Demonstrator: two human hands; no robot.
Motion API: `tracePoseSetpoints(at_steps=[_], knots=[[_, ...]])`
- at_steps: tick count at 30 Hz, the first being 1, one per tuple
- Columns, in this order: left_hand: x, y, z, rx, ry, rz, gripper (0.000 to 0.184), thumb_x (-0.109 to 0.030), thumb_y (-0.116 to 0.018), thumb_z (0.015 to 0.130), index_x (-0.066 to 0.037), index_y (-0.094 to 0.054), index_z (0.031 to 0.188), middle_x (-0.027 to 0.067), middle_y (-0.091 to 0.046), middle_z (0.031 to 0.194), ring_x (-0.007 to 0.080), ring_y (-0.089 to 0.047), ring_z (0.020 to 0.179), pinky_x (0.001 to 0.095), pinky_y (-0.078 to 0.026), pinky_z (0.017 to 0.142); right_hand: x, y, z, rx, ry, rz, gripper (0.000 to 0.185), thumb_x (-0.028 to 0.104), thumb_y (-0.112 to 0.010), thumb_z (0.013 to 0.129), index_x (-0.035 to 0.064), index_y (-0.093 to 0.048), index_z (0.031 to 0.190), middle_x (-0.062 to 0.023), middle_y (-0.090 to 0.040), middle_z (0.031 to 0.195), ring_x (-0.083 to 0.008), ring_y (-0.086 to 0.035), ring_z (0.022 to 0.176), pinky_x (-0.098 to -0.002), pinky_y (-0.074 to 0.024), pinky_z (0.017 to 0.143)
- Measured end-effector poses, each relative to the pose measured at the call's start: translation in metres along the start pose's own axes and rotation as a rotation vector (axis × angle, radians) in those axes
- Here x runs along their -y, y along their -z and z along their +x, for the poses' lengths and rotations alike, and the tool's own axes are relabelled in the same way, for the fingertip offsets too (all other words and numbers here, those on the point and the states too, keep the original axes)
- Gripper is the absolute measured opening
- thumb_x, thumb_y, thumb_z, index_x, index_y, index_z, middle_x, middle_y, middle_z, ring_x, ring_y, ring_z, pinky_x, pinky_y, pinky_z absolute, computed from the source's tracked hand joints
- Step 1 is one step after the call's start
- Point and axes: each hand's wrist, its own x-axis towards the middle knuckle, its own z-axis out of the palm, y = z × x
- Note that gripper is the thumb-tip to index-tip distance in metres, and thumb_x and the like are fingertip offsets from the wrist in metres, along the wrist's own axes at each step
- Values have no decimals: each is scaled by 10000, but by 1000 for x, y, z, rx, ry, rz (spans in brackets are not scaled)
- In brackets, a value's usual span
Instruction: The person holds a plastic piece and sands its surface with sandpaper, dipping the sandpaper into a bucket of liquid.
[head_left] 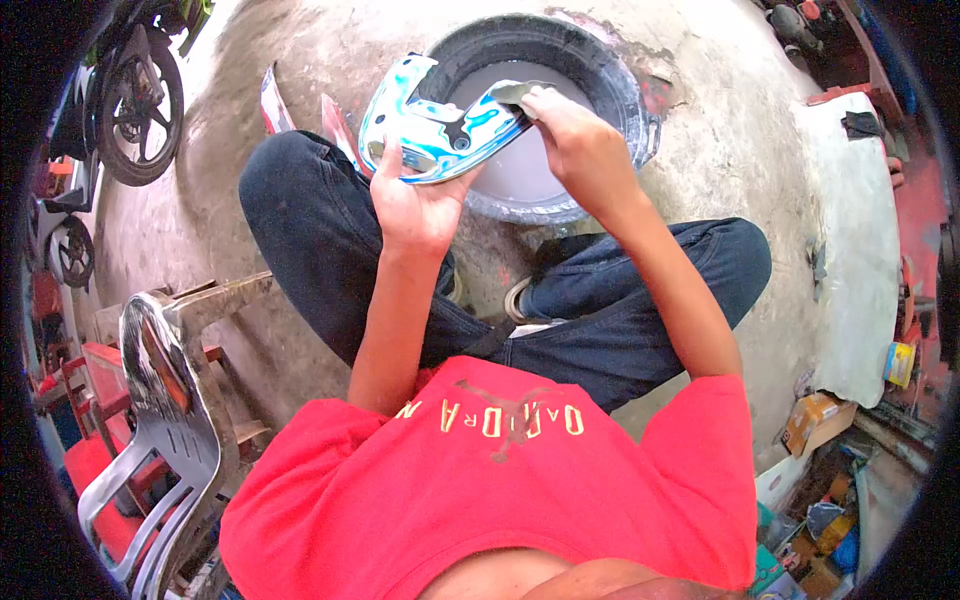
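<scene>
My left hand [418, 208] supports a curved blue-and-white motorcycle body panel [412, 108] from below, its thumb on the near edge. The panel has patchy paint, cut-outs and pointed ends, and is held tilted over the basin's near-left side. My right hand [588, 148] pinches a dark grey-green sheet [512, 92], which looks like sandpaper, against the panel's right tip. Under both hands stands a round black basin [632, 85] holding cloudy greyish water [520, 178]. The fingers beneath the panel are partly hidden.
Two red-and-white panels [274, 103] rest on the concrete floor near my left knee. A motorcycle wheel [140, 105] stands at upper left. To the left is a grey plastic chair [175, 420]. A pale board [860, 270] and a cardboard box [815, 422] lie at right.
</scene>
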Motion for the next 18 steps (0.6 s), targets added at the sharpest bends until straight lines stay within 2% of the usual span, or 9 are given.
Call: tracePoseSetpoints(at_steps=[5, 8, 11, 14, 18], knots=[[0, -1, -1, 6, -6, 17, 492, -353, -371, 1063, -54, -361, 1454, 215, -513, 1380, 406, -494, 1297, 660, -361, 1090, -4, -4, -1, 16, -50, -32, 252, 124, -581, 943, 51, -670, 1168, -161, -671, 1214, -327, -652, 1103, -406, -537, 913], [1, 1, -1, 10, -9, 17, 496, -363, -374, 1064, -55, -362, 1453, 214, -519, 1374, 405, -501, 1290, 660, -364, 1087, 0, 2, 2, 122, -143, 53, 245, 131, -565, 954, 57, -670, 1163, -164, -670, 1212, -342, -656, 1078, -419, -539, 902], [2, 3, -1, 6, -9, 7, 497, -366, -369, 1066, -56, -360, 1454, 214, -520, 1374, 402, -501, 1292, 660, -366, 1086, -2, 4, 5, 148, -126, 58, 244, 130, -553, 960, 55, -664, 1164, -170, -671, 1201, -355, -658, 1054, -430, -541, 892], [2, 4, 1, -14, -2, 10, 493, -364, -362, 1069, -56, -363, 1454, 211, -522, 1374, 396, -499, 1298, 661, -367, 1083, -1, 5, 4, 173, -164, 53, 260, 117, -559, 948, 52, -657, 1180, -174, -659, 1230, -344, -646, 1097, -415, -532, 921], [1, -1, 3, -40, 15, 72, 482, -364, -345, 1073, -55, -380, 1441, 203, -522, 1378, 381, -486, 1316, 656, -360, 1089, 9, -12, -6, 83, -15, 23, 330, 90, -569, 919, 35, -629, 1238, -182, -633, 1288, -326, -616, 1182, -405, -504, 991]])
